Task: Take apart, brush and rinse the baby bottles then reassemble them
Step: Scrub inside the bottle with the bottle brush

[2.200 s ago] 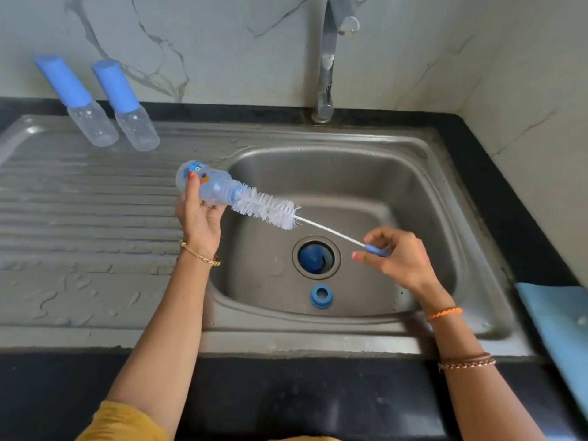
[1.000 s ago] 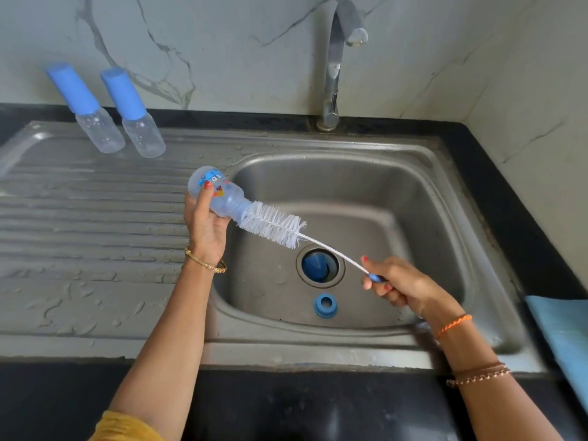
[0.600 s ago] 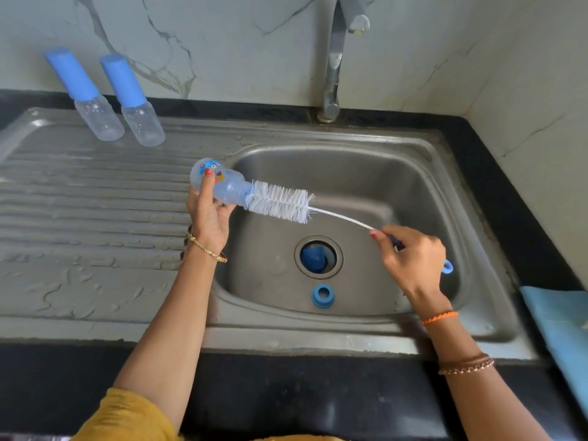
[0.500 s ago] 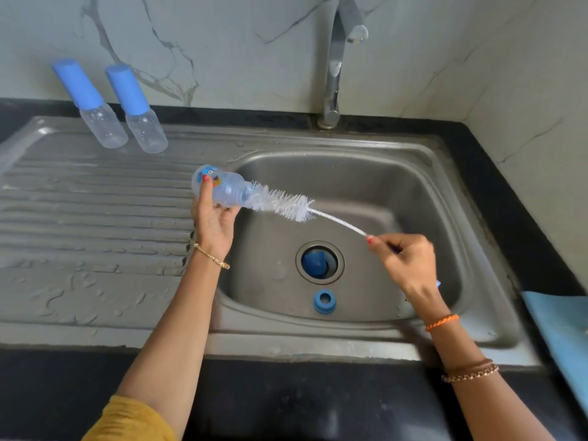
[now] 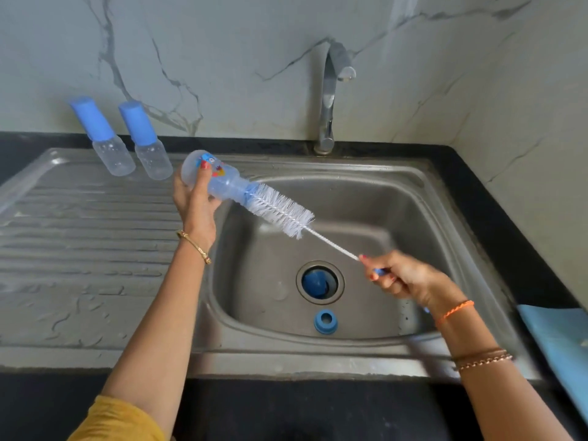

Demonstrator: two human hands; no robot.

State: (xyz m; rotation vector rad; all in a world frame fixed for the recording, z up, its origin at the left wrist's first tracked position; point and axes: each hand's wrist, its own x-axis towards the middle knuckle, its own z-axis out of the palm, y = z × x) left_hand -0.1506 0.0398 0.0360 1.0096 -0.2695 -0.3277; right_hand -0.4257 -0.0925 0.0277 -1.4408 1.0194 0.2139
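Spanning the lower frame, a steel sink (image 5: 423, 198) with a ribbed drainboard (image 5: 79, 237) at 9 o'clock sits in a black counter (image 5: 496, 198) below a marble wall (image 5: 222, 58). A chrome tap (image 5: 329, 100) rises at 12 o'clock of the basin. A pale blue cloth (image 5: 563, 342) lies at 3 o'clock on the counter. Two capped bottles (image 5: 127, 141), clear with blue caps, stand side by side at 10 o'clock on the drainboard. The left hand (image 5: 194, 202) is wrapped around the printed open bottle (image 5: 211, 176), held tilted above the basin's 10 o'clock rim, mouth toward 4 o'clock. The bottle brush (image 5: 280, 213) has its white bristles just outside the mouth, its tip at the neck. The right hand (image 5: 404, 278) is closed around the brush's blue handle above the basin at 3 o'clock. A blue cap (image 5: 315, 283) sits in the drain; a blue collar ring (image 5: 325, 321) lies on the basin floor at 6 o'clock.
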